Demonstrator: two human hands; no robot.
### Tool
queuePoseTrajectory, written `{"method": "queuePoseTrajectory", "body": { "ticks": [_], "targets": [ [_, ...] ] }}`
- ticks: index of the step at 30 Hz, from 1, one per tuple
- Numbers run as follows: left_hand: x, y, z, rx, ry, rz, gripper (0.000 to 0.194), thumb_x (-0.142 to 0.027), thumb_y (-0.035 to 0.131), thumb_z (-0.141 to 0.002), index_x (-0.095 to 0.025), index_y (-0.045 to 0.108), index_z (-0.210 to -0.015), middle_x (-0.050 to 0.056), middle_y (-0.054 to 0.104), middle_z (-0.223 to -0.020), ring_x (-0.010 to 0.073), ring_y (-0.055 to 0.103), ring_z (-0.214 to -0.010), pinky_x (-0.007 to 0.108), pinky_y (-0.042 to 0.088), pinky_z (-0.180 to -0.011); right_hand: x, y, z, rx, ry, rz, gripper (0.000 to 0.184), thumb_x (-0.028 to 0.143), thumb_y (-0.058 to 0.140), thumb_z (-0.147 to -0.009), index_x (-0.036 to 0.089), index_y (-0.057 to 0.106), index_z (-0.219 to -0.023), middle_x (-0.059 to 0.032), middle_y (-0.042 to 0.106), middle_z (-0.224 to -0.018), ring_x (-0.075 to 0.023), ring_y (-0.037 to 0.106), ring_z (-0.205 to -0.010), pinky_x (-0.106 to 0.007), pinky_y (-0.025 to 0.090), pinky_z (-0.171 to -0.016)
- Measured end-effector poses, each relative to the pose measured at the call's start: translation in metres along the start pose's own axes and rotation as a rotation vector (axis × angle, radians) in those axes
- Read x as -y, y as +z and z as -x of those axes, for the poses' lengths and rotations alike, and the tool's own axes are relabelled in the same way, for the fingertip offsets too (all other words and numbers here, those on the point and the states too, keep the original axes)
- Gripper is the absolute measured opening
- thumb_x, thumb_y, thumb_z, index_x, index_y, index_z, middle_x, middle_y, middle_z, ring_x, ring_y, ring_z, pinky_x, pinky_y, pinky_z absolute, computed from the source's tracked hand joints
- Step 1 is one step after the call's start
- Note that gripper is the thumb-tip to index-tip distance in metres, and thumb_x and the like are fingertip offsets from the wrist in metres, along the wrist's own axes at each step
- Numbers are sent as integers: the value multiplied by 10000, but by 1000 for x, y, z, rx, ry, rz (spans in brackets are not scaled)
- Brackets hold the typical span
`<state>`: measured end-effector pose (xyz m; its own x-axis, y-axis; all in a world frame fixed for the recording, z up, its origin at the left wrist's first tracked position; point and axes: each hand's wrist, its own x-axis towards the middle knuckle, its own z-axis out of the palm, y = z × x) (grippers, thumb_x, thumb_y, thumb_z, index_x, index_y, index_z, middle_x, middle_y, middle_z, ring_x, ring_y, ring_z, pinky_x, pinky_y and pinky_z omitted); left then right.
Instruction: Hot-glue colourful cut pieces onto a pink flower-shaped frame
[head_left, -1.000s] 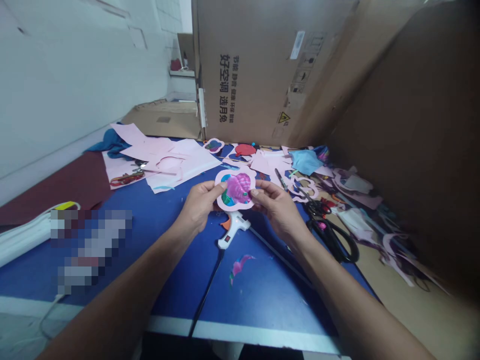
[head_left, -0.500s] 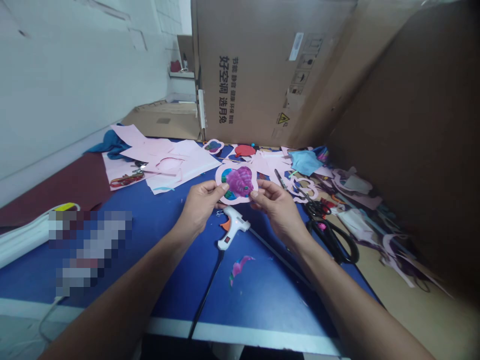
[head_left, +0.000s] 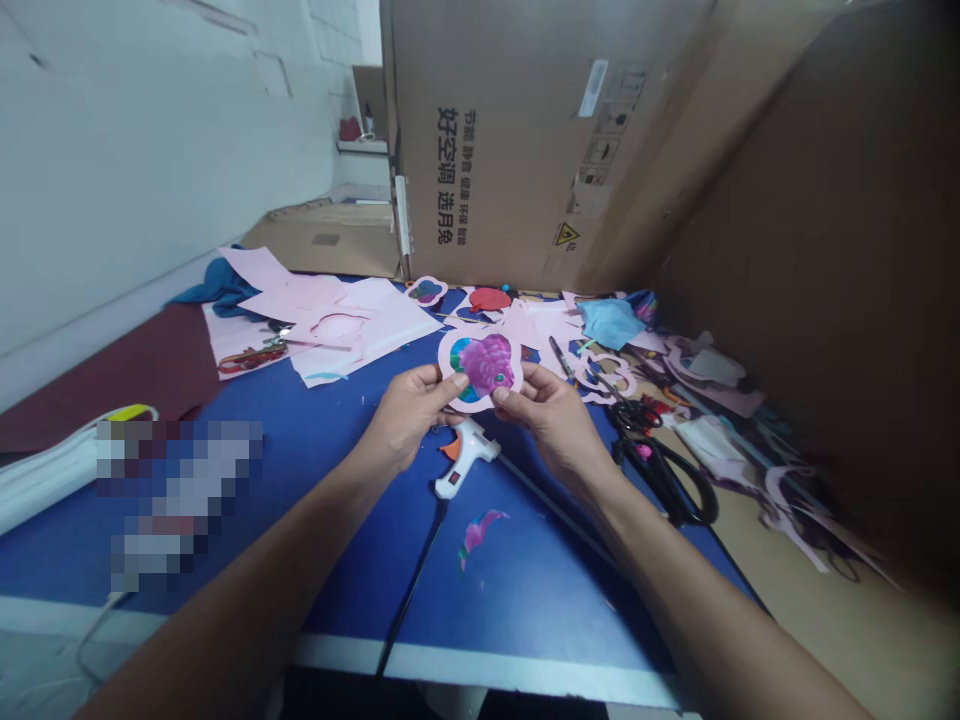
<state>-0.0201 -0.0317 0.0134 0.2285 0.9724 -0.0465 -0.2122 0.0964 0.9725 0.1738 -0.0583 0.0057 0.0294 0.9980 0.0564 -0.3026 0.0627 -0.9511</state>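
Between both hands I hold a pink paper cutout [head_left: 480,372] with a scalloped edge and a purple, blue and green flower-patterned middle. My left hand [head_left: 411,412] pinches its left lower edge, thumb on the front face. On the lower right edge my right hand [head_left: 551,410] is closed, thumb also on the front. Just below the cutout, a white glue gun [head_left: 466,458] with an orange trigger lies on the blue table [head_left: 352,570]. A curved scrap of purple patterned fabric or paper [head_left: 478,535] lies nearer to me.
Pink paper sheets [head_left: 375,315] spread over the back left. Large black-handled scissors [head_left: 679,482], a pen [head_left: 560,358] and scraps crowd the right. A tall cardboard box [head_left: 517,150] stands behind. A white power strip or similar bar [head_left: 60,475] is at left.
Both hands have shifted the cutout slightly to the right and turned it a little. My right thumb has moved left along its lower edge. The glue gun has stayed in place.
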Motion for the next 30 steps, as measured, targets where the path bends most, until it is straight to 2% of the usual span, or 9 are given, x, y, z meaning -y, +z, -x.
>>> {"method": "queuePoseTrajectory", "body": {
  "ticks": [7, 13, 17, 21, 23, 26, 28, 30],
  "targets": [
    [1, -1, -1, 37, -25, 67, 476, -513, 1014, -695, -156, 839, -956, 104, 837, -951, 188, 763, -779, 279, 626, -658, 1, 0, 0, 0, 20, -8, 513, 446, 1079, -599, 257, 820, -1000, 7, 796, -887, -155, 645, -726, -292, 540, -687],
    [2, -2, -1, 15, -28, 45, 471, -532, 1005, -702, -167, 835, -947, 93, 831, -937, 182, 759, -777, 274, 630, -657, 1, 1, 1, 4, 24, -9, 504, 452, 1071, -607, 258, 818, -997, 1, 806, -918, -167, 666, -755, -301, 551, -708],
    [-3, -7, -5, -52, -28, 28, 425, -490, 993, -720, -162, 810, -918, 88, 819, -921, 167, 739, -738, 267, 624, -649, 2, -3, 0, -23, 50, 33, 513, 483, 1008, -682, 256, 802, -1093, -14, 808, -937, -193, 715, -808, -319, 562, -733],
    [-15, -25, -15, -216, 65, 62, 386, -433, 988, -722, -175, 739, -863, 59, 796, -876, 157, 728, -728, 253, 621, -649, 11, -6, 1, -70, -15, 206, 482, 444, 931, -737, 248, 764, -1145, -8, 785, -866, -213, 732, -797, -330, 545, -707],
    [-19, -37, -22, -296, 90, 69, 379, -410, 982, -723, -182, 701, -837, 36, 770, -822, 148, 713, -694, 248, 615, -638, 17, -3, 8, 25, -64, 375, 374, 410, 867, -813, 245, 785, -1138, 9, 744, -772, -203, 691, -718, -328, 518, -671],
    [-21, -54, -30, -356, 64, 69, 344, -381, 954, -751, -186, 690, -855, 36, 772, -817, 152, 727, -690, 239, 604, -629, 21, 8, 28, 323, -37, 655, 200, 362, 726, -954, 275, 845, -1088, -9, 766, -775, -203, 663, -675, -325, 477, -649],
    [-21, -63, -34, -393, 50, 73, 307, -355, 933, -774, -187, 693, -868, 40, 779, -819, 155, 735, -689, 233, 592, -615, 19, 15, 42, 460, -20, 810, 213, 320, 679, -993, 312, 868, -1090, -22, 814, -869, -210, 683, -695, -325, 462, -659],
    [-20, -70, -36, -432, 50, 79, 277, -330, 918, -789, -189, 691, -861, 37, 775, -798, 152, 731, -668, 227, 580, -596, 14, 21, 53, 499, -44, 900, 239, 299, 645, -1017, 329, 871, -1086, -25, 825, -907, -221, 704, -727, -328, 456, -684]
  ]
}}
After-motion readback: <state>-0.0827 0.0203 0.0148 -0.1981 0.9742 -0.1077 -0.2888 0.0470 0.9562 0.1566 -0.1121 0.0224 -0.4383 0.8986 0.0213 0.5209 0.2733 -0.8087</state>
